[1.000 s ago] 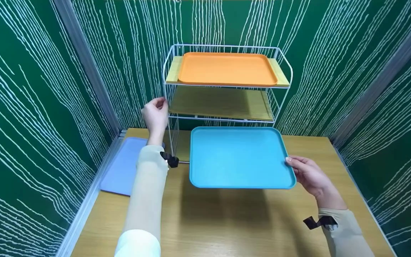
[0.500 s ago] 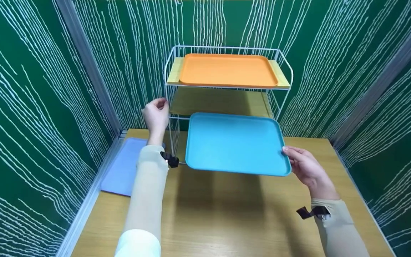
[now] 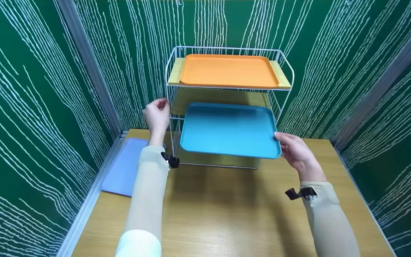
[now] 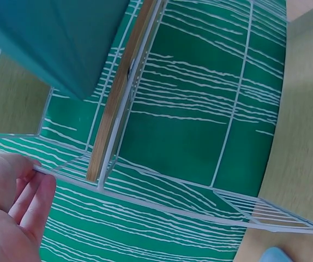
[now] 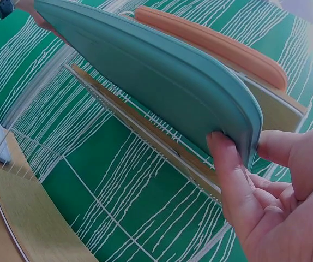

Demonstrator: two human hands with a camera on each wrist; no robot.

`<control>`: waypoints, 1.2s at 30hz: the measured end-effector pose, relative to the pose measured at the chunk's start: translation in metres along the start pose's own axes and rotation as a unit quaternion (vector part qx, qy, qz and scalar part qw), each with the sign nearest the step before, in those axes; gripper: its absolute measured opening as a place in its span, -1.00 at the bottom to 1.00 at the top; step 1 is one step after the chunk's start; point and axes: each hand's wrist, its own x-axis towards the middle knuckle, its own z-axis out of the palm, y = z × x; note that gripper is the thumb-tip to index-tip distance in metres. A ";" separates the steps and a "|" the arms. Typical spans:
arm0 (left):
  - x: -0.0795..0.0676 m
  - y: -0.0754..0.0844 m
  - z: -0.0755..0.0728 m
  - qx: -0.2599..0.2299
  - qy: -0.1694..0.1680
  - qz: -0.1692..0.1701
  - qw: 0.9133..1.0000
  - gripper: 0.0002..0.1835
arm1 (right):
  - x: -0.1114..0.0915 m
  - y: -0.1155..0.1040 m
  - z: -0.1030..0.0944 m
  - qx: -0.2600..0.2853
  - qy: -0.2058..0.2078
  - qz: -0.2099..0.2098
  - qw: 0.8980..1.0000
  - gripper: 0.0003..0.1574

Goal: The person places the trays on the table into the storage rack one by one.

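Observation:
My right hand (image 3: pixel 296 151) pinches the right edge of a blue tray (image 3: pixel 230 132), thumb on top and fingers beneath, as the right wrist view shows. The tray is held in the air at the front of a white wire rack (image 3: pixel 168 75), overlapping its middle shelf (image 3: pixel 219 98) in the head view. With thumb and fingertips, my left hand (image 3: pixel 156 116) pinches the rack's left front upright, seen close up on the wire (image 4: pixel 145 203) in the left wrist view. An orange tray (image 3: pixel 228 70) lies on the rack's top shelf.
A periwinkle tray (image 3: pixel 121 167) lies on the wooden table (image 3: pixel 219 221) at the left, partly behind my left forearm. The rack's bottom shelf (image 3: pixel 219 160) sits low, near the tabletop. Green walls (image 3: pixel 23 107) with white streaks enclose the table at the back and sides.
My right hand has carried the blue tray forward, up and slightly left, toward the middle shelf. The bottom shelf's front edge has come into sight. My left hand has stayed at the rack's upright.

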 end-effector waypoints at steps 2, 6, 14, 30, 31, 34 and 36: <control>0.000 0.000 0.000 -0.003 -0.003 -0.001 1.000 -0.79 | 0.005 -0.001 0.003 0.003 0.002 0.004 1.000 -0.73; 0.001 0.000 0.000 -0.001 -0.004 -0.003 1.000 -0.78 | 0.015 -0.003 0.009 0.008 0.010 0.015 1.000 -0.71; 0.002 -0.001 0.001 0.007 0.002 0.015 1.000 -0.79 | 0.032 -0.005 0.022 0.020 0.020 0.022 0.999 -0.72; 0.001 -0.002 0.000 0.011 0.008 0.013 1.000 -0.77 | 0.055 -0.005 0.035 0.144 0.054 0.040 0.987 -0.75; 0.002 -0.002 0.000 0.011 0.008 0.013 1.000 -0.77 | 0.056 -0.005 0.036 0.152 0.057 0.039 0.986 -0.74; 0.001 -0.002 0.001 0.009 0.006 0.007 1.000 -0.77 | 0.058 -0.006 0.036 0.172 0.067 0.039 0.982 -0.74; 0.001 -0.002 0.001 0.008 0.005 0.001 1.000 -0.78 | 0.058 -0.004 0.037 0.182 0.075 0.041 0.980 -0.74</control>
